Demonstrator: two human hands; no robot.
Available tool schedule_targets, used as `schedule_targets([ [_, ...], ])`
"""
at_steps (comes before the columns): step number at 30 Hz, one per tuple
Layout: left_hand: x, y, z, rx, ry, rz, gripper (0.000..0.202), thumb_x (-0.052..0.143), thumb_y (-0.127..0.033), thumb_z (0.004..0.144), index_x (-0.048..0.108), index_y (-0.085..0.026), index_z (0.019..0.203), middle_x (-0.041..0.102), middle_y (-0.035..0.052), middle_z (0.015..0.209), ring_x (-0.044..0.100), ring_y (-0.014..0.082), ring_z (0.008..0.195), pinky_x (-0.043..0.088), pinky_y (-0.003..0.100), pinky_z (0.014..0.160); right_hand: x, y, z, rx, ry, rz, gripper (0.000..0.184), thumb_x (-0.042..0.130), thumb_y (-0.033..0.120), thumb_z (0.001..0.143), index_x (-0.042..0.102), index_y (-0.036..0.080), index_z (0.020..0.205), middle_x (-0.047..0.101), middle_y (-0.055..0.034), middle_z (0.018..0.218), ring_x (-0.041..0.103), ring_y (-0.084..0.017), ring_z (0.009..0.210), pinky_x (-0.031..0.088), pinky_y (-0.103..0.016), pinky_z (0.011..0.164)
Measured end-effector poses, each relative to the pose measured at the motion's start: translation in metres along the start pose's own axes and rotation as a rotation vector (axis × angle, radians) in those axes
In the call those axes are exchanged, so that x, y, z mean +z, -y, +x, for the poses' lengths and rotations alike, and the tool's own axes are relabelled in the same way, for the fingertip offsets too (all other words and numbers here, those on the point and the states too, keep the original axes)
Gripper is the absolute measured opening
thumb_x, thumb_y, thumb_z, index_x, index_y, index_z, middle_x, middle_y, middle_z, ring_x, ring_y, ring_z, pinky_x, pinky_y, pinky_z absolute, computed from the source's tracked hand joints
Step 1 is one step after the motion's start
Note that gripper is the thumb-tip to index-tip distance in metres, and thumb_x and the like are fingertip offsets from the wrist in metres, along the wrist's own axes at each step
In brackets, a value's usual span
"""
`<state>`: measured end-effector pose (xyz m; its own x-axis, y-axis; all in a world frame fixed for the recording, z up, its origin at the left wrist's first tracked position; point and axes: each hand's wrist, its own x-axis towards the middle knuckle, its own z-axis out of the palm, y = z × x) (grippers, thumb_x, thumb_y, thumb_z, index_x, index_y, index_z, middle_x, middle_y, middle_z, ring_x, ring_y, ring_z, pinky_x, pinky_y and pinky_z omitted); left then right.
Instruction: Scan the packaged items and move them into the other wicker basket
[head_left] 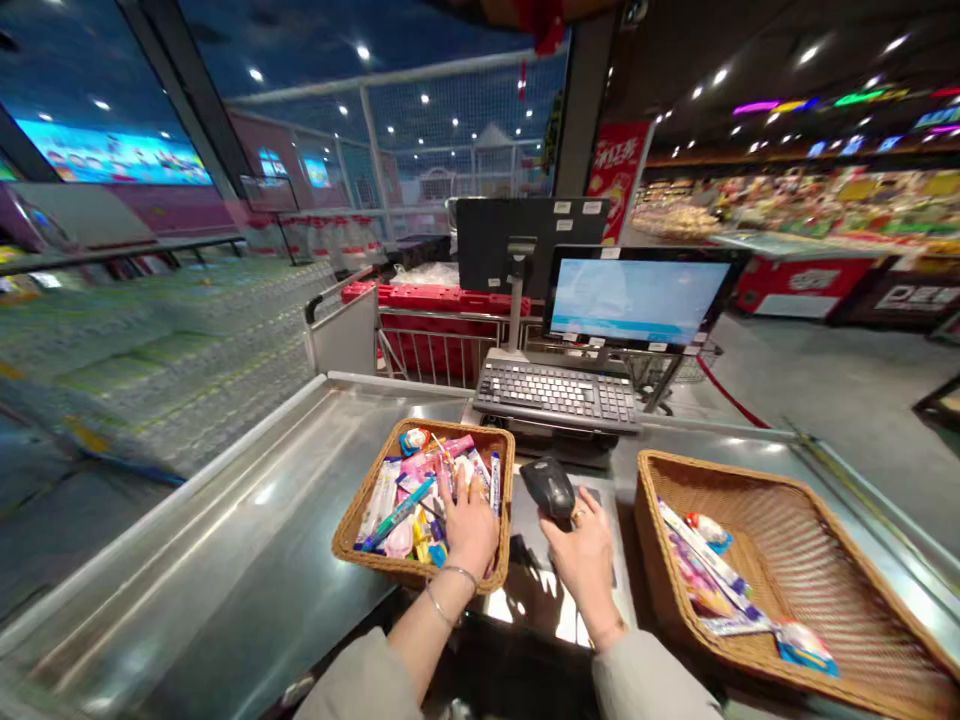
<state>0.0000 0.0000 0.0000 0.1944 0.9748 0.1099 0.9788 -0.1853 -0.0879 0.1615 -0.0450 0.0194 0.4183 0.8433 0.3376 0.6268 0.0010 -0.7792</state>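
My left hand reaches into a wicker basket full of small packaged sweets and pens. Its fingers are apart and stretched out over the packets, with a pink package just beyond them. Near the basket's left side lies a blue pen-shaped item. A black handheld barcode scanner is gripped at its near end by my right hand, to the right of that basket. The scanner's head points away from me, and part of its handle is hidden by my fingers.
A larger wicker basket at the right holds several packets. Behind my hands stand a keyboard, a lit monitor and a second screen's back. The metal counter extends left; a shopping cart stands beyond it.
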Motion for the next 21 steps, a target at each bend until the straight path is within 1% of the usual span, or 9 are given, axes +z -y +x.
schedule_targets([
  [6,0.006,-0.004,0.012,-0.024,0.000,-0.057,0.040,0.048,-0.023,0.089,0.073,-0.016,0.118,0.048,0.0146,0.153,0.019,0.0416,0.151,-0.014,0.071,0.117,-0.005,-0.010,0.001,-0.014,-0.012,0.017,0.026,0.063,0.036,0.073,0.076,0.019,0.088,0.076,-0.0121,0.105,0.050,-0.034,0.130,0.042,-0.046,0.105],
  [9,0.010,-0.006,0.014,-0.034,0.002,-0.111,0.034,0.052,-0.023,0.086,0.076,-0.018,0.110,0.053,0.0149,0.149,0.022,0.0417,0.151,-0.011,0.071,0.117,-0.006,-0.011,0.002,-0.024,-0.025,0.016,0.025,0.063,0.036,0.074,0.076,0.019,0.088,0.076,-0.0119,0.104,0.050,-0.034,0.129,0.041,-0.047,0.105],
  [11,0.010,-0.005,0.014,-0.048,-0.029,-0.158,0.030,0.056,-0.024,0.084,0.077,-0.019,0.105,0.058,0.0140,0.144,0.026,0.0414,0.149,-0.009,0.072,0.118,-0.006,-0.013,0.003,-0.022,-0.027,0.011,0.025,0.063,0.036,0.074,0.076,0.019,0.088,0.076,-0.0124,0.104,0.051,-0.034,0.129,0.042,-0.047,0.105],
  [13,0.005,-0.001,0.015,-0.074,-0.096,-0.204,0.028,0.057,-0.025,0.083,0.076,-0.020,0.102,0.063,0.0121,0.139,0.034,0.0409,0.146,-0.005,0.073,0.118,-0.005,-0.014,0.003,-0.020,-0.026,0.008,0.026,0.064,0.036,0.074,0.076,0.018,0.087,0.076,-0.0131,0.104,0.051,-0.034,0.129,0.042,-0.047,0.105],
  [15,-0.004,0.007,0.015,-0.093,-0.186,-0.226,0.024,0.055,-0.024,0.085,0.075,-0.021,0.099,0.065,0.0100,0.137,0.040,0.0395,0.143,-0.001,0.074,0.118,-0.004,-0.014,0.004,-0.016,-0.025,0.009,0.026,0.064,0.037,0.073,0.076,0.018,0.086,0.076,-0.0132,0.104,0.051,-0.034,0.129,0.043,-0.047,0.104],
  [17,-0.015,0.019,0.015,-0.070,-0.283,-0.201,0.021,0.055,-0.024,0.086,0.074,-0.019,0.095,0.062,0.0101,0.140,0.040,0.0381,0.143,0.003,0.070,0.121,-0.002,-0.014,0.004,-0.012,-0.021,0.018,0.024,0.065,0.037,0.073,0.076,0.019,0.084,0.076,-0.0127,0.103,0.051,-0.034,0.129,0.043,-0.046,0.104],
  [19,-0.022,0.035,0.014,-0.021,-0.367,-0.159,0.019,0.054,-0.020,0.087,0.072,-0.019,0.091,0.059,0.0104,0.144,0.039,0.0369,0.145,0.001,0.068,0.122,-0.001,-0.013,0.005,-0.002,-0.014,0.031,0.022,0.065,0.037,0.072,0.076,0.020,0.082,0.076,-0.0116,0.103,0.051,-0.034,0.129,0.042,-0.046,0.104],
  [21,-0.022,0.053,0.011,0.048,-0.419,-0.122,0.021,0.051,-0.015,0.087,0.072,-0.019,0.090,0.058,0.0093,0.145,0.039,0.0346,0.145,0.000,0.068,0.122,0.000,-0.012,0.005,0.010,-0.008,0.046,0.022,0.065,0.038,0.072,0.075,0.021,0.081,0.076,-0.0107,0.103,0.051,-0.034,0.129,0.041,-0.047,0.104],
])
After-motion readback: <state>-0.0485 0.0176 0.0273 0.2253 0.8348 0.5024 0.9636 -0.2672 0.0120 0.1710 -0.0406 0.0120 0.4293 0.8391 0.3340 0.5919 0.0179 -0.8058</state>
